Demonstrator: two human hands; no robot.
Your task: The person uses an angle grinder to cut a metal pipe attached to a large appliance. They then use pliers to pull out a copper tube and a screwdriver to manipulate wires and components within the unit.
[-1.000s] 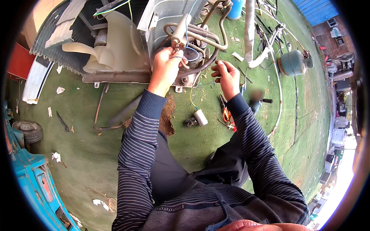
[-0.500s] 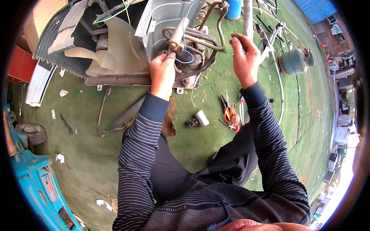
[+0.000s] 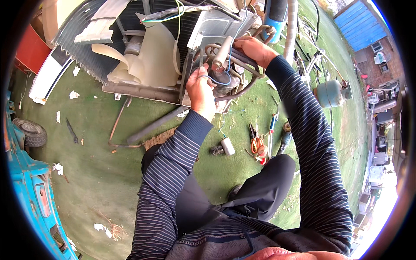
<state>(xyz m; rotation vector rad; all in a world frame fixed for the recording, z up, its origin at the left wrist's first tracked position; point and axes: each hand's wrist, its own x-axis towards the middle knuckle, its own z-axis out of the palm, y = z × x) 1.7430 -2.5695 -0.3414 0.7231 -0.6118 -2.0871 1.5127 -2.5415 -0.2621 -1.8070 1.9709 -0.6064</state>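
Note:
An opened outdoor air-conditioner unit [image 3: 210,30] has a pale plastic fan [image 3: 156,60] at left and bent pipes [image 3: 249,84] round a dark compressor [image 3: 225,86]. My left hand [image 3: 200,91] is closed at the unit's near side, thumb and finger on a thin metal tube [image 3: 200,58] beside a blue wire [image 3: 216,82]. My right hand [image 3: 258,52] reaches over the pipes behind a cylindrical metal valve [image 3: 223,52], fingers curled; what they grip is partly hidden.
On the green floor are orange-handled pliers [image 3: 256,145], gauges [image 3: 262,151], a capacitor [image 3: 227,146], pipes and scraps. A gas cylinder [image 3: 329,93] and hoses lie right, a blue cylinder [image 3: 275,21] behind, a blue vehicle body [image 3: 30,186] at left.
My right hand moved from beside the unit up and over the pipes behind the valve. My left hand stays at the valve area. The view has shifted, so the unit appears farther right.

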